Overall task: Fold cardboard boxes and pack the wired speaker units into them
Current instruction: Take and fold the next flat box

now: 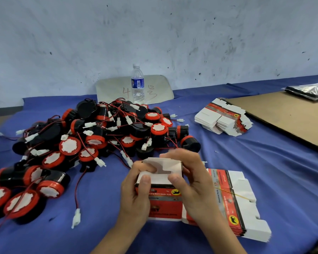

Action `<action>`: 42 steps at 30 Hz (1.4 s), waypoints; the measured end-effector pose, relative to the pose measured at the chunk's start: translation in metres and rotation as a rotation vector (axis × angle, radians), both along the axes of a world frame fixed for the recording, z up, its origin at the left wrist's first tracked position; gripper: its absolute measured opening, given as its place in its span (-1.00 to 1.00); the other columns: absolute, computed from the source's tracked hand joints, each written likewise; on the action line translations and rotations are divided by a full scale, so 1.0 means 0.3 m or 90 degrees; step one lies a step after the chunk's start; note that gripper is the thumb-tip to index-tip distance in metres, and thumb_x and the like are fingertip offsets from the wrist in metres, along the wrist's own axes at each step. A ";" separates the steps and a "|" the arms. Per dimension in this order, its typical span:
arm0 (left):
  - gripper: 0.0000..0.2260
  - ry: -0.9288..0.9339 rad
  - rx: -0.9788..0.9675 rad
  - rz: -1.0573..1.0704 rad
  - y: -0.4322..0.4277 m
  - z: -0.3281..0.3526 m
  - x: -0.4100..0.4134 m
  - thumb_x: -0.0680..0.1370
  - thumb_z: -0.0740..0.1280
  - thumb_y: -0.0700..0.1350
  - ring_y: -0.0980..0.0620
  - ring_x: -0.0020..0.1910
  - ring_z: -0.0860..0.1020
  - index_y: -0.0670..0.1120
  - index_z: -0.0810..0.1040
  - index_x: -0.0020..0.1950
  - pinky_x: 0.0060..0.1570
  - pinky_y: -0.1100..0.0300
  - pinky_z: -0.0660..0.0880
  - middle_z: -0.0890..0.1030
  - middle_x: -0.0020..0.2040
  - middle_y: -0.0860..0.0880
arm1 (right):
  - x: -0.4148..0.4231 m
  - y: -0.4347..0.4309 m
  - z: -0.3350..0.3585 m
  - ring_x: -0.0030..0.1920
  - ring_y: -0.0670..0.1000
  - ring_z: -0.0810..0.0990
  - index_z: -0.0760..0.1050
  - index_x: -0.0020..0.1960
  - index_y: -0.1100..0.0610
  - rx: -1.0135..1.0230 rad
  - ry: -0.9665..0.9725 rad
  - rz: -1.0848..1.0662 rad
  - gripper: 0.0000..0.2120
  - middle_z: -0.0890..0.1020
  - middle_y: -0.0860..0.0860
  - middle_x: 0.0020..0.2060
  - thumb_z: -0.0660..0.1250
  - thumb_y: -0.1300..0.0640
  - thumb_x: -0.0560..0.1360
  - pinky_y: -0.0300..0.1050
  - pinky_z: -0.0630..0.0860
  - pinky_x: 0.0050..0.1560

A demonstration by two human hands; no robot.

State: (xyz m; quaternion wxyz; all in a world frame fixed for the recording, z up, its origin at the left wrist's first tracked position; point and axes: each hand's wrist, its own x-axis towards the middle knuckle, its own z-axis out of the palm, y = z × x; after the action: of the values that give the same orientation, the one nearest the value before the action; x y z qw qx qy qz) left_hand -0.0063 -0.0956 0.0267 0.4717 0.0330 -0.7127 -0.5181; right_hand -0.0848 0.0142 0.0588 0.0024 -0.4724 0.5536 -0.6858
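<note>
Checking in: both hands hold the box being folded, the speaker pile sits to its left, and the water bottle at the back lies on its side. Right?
Not quite: in the head view the water bottle stands upright at the back. The rest holds: the left hand and the right hand hold the box, with the speaker pile to its left.
</note>
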 end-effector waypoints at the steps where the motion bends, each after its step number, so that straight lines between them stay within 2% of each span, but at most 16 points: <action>1: -0.84 0.002 0.002 0.001 -0.001 -0.001 0.002 0.57 0.12 0.06 0.17 -0.28 0.56 0.17 0.50 -0.05 -0.32 0.31 0.50 0.60 -0.15 0.11 | 0.001 -0.002 -0.002 0.08 -0.02 0.61 0.52 0.09 -0.08 0.004 0.004 0.003 -0.80 0.63 -0.15 0.04 0.32 0.02 0.48 -0.23 0.51 0.03; 4: -0.85 -0.009 0.005 0.014 -0.006 -0.005 0.009 0.56 0.12 0.14 0.16 -0.27 0.55 0.28 0.48 0.00 -0.33 0.28 0.50 0.59 -0.13 0.11 | 0.008 -0.009 -0.001 0.00 -0.06 0.62 0.60 -0.11 0.05 0.022 0.014 -0.006 -0.85 0.64 -0.12 -0.07 0.32 -0.01 0.47 -0.30 0.47 -0.02; 7: -0.81 -0.005 -0.053 0.019 0.000 0.001 0.016 0.56 0.13 0.30 0.09 -0.13 0.59 0.31 0.43 0.08 -0.24 0.22 0.55 0.59 0.03 0.12 | -0.003 -0.001 0.015 -0.09 -0.05 0.61 0.52 -0.33 0.06 0.048 -0.076 0.021 -0.81 0.64 -0.06 -0.14 0.36 0.02 0.42 -0.29 0.46 -0.09; 8: -0.78 0.006 -0.052 0.015 0.001 0.000 0.014 0.55 0.16 0.32 0.05 -0.08 0.61 0.29 0.40 0.12 -0.21 0.19 0.56 0.58 0.08 0.10 | -0.013 0.008 0.024 -0.09 -0.05 0.61 0.52 -0.32 0.01 0.075 -0.101 0.042 -0.85 0.63 -0.05 -0.12 0.40 0.03 0.41 -0.27 0.47 -0.10; 10: -0.70 0.034 0.001 -0.027 0.003 0.004 0.011 0.51 0.25 0.32 -0.06 -0.01 0.63 0.26 0.32 0.17 -0.17 0.13 0.59 0.58 0.17 0.02 | -0.029 0.031 0.044 -0.08 -0.04 0.64 0.56 -0.14 -0.03 0.161 -0.179 0.124 -0.93 0.64 -0.06 -0.04 0.44 0.07 0.40 -0.18 0.54 -0.14; 13: -0.59 0.059 -0.075 -0.041 0.002 0.004 0.013 0.53 0.24 0.30 -0.16 0.01 0.62 0.18 0.27 0.28 -0.14 -0.02 0.58 0.56 0.19 -0.13 | -0.052 0.073 0.069 -0.03 0.03 0.66 0.51 0.14 -0.14 0.282 -0.283 0.256 -0.63 0.67 -0.04 0.04 0.43 0.13 0.39 -0.08 0.60 -0.07; 16: -0.53 0.044 -0.160 -0.042 0.000 0.003 0.019 0.58 0.16 0.27 -0.07 -0.07 0.63 -0.05 0.31 0.30 -0.21 0.06 0.55 0.54 0.16 -0.11 | -0.062 0.105 0.094 0.00 -0.03 0.66 0.50 0.17 -0.28 0.367 -0.209 0.259 -0.56 0.68 -0.07 0.01 0.45 0.09 0.36 -0.14 0.59 0.01; 19: -0.63 0.021 -0.224 -0.027 -0.009 0.004 0.031 0.62 0.09 0.23 -0.01 -0.08 0.61 0.03 0.40 0.27 -0.20 0.11 0.54 0.56 0.09 0.04 | -0.047 0.112 0.099 -0.08 -0.08 0.65 0.49 0.19 -0.28 0.375 -0.132 0.212 -0.54 0.68 -0.10 -0.03 0.44 0.12 0.38 -0.21 0.56 -0.05; 22: -0.63 0.004 -0.233 -0.010 -0.018 0.010 0.034 0.63 0.06 0.23 -0.01 -0.11 0.60 0.03 0.45 0.22 -0.24 0.07 0.53 0.57 0.06 0.06 | -0.017 0.097 0.097 -0.08 -0.06 0.62 0.48 0.24 -0.23 0.386 -0.017 0.133 -0.52 0.66 -0.23 -0.06 0.39 0.22 0.44 -0.16 0.55 -0.03; 24: -0.62 0.007 -0.225 -0.013 -0.017 0.014 0.033 0.63 0.05 0.23 0.00 -0.08 0.60 0.02 0.45 0.22 -0.21 0.12 0.53 0.57 0.07 0.06 | -0.014 0.092 0.099 -0.07 -0.05 0.61 0.48 0.26 -0.21 0.383 0.005 0.115 -0.52 0.65 -0.26 -0.04 0.36 0.23 0.45 -0.15 0.54 -0.01; 26: -0.63 0.015 -0.223 -0.001 -0.016 0.015 0.032 0.63 0.05 0.23 0.05 -0.06 0.60 0.04 0.45 0.24 -0.17 0.19 0.52 0.56 0.08 0.09 | -0.019 0.091 0.104 -0.15 -0.11 0.60 0.50 0.25 -0.16 0.368 -0.040 0.154 -0.53 0.66 -0.25 -0.04 0.33 0.25 0.44 -0.25 0.53 -0.12; 28: -0.64 0.030 -0.220 0.013 -0.017 0.017 0.031 0.63 0.04 0.24 0.10 -0.05 0.58 0.11 0.42 0.28 -0.13 0.26 0.50 0.55 0.09 0.12 | -0.032 0.090 0.100 -0.01 -0.16 0.62 0.54 0.24 -0.08 0.330 -0.129 0.213 -0.56 0.67 -0.18 0.05 0.30 0.27 0.43 -0.31 0.50 -0.06; 31: -0.62 0.041 -0.179 0.020 -0.022 0.012 0.029 0.61 0.04 0.27 0.05 -0.05 0.58 0.13 0.39 0.32 -0.14 0.17 0.52 0.55 0.11 0.07 | -0.058 0.089 0.087 0.12 0.03 0.63 0.61 0.15 -0.06 0.273 -0.290 0.262 -0.62 0.66 -0.03 0.12 0.34 0.24 0.38 -0.12 0.57 0.08; 35: -0.58 0.039 -0.136 0.020 -0.022 0.010 0.024 0.61 0.04 0.28 0.00 0.06 0.58 0.08 0.41 0.31 -0.04 0.20 0.52 0.55 0.16 0.03 | -0.074 0.082 0.071 0.05 0.13 0.65 0.58 0.21 0.05 0.212 -0.504 0.382 -0.55 0.64 0.14 0.14 0.40 0.30 0.35 -0.06 0.61 -0.05; 39: -0.57 0.023 -0.144 0.021 -0.023 0.010 0.024 0.61 0.03 0.29 -0.02 0.10 0.57 0.05 0.42 0.29 0.05 0.22 0.49 0.55 0.17 0.06 | -0.073 0.071 0.061 0.07 0.17 0.60 0.49 0.32 0.08 0.198 -0.574 0.464 -0.44 0.61 0.19 0.18 0.43 0.18 0.32 -0.01 0.57 0.02; 42: -0.47 0.003 -0.175 0.025 -0.026 0.015 0.022 0.56 0.03 0.38 0.06 0.08 0.56 0.02 0.42 0.27 0.05 0.26 0.47 0.52 0.16 0.11 | -0.070 0.060 0.058 0.09 0.21 0.55 0.50 0.32 0.06 0.208 -0.587 0.472 -0.43 0.58 0.24 0.18 0.42 0.20 0.30 0.00 0.55 0.05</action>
State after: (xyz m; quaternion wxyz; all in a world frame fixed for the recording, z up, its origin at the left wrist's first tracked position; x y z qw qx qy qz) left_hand 0.0005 -0.1034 0.0312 0.4835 -0.0194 -0.7750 -0.4065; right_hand -0.1058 0.0320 0.0763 0.5526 -0.2816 0.3923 -0.6793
